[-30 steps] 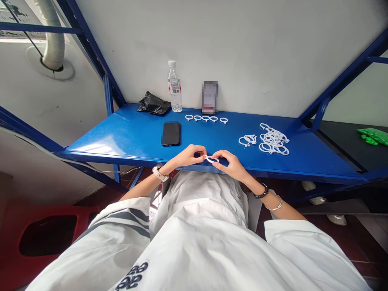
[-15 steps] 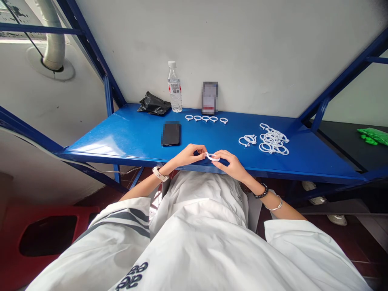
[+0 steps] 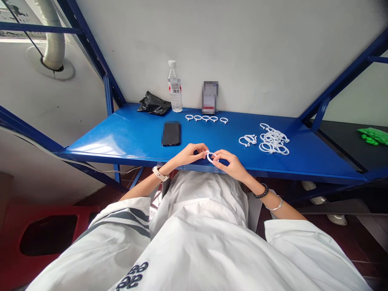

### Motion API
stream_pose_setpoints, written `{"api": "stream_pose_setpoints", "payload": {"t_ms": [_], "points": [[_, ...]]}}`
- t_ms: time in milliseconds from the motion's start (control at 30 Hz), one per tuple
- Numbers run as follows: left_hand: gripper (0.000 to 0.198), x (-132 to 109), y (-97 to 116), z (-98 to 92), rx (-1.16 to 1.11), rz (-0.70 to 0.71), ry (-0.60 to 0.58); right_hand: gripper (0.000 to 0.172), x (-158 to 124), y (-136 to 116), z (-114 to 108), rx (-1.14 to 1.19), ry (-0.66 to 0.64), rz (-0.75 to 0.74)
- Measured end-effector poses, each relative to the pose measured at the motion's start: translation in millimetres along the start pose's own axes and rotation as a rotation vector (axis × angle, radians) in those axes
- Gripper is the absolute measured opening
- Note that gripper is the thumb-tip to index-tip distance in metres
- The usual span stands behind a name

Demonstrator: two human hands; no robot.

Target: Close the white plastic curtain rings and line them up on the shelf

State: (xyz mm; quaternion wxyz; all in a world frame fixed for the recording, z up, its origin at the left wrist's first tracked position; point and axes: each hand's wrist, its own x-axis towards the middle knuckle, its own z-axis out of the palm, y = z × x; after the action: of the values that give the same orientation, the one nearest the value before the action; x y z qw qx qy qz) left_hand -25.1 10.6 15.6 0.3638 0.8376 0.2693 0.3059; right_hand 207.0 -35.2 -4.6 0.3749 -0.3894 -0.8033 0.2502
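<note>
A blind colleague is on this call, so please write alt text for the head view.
The person's left hand and right hand pinch a white ring between them at the front edge of a blue table. Behind it, five similar rings line up before a propped phone; a loose pile of rings lies to the right.

Looks like a small workroom or a dormitory desk bay; cannot be told which. Shows in a blue tabletop [image 3: 139,137] within a blue metal frame [image 3: 88,40], white plastic rings [image 3: 272,136] heaped toward the right edge, a bottle [image 3: 176,91] at the far edge, and a red stool [image 3: 84,230] off the near left corner.
</note>
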Motion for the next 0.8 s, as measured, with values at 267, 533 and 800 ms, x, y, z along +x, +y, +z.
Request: {"api": "stream_pose_setpoints", "payload": {"t_ms": [267,533,800], "points": [[0.046,0.2,0.1,0.3,-0.025,-0.003,-0.004,0.021,-0.4,0.3,0.3,0.008,0.005,-0.001],[0.046,1.0,-4.5,-0.1,-0.021,0.057,0.0,0.019,-1.1,0.3,0.5,-0.042,-0.003,-0.016],[0.049,0.8,-5.1,-0.3,-0.015,0.04,0.009,0.017,-0.6,0.3,0.0,-0.047,-0.002,-0.014]]}}
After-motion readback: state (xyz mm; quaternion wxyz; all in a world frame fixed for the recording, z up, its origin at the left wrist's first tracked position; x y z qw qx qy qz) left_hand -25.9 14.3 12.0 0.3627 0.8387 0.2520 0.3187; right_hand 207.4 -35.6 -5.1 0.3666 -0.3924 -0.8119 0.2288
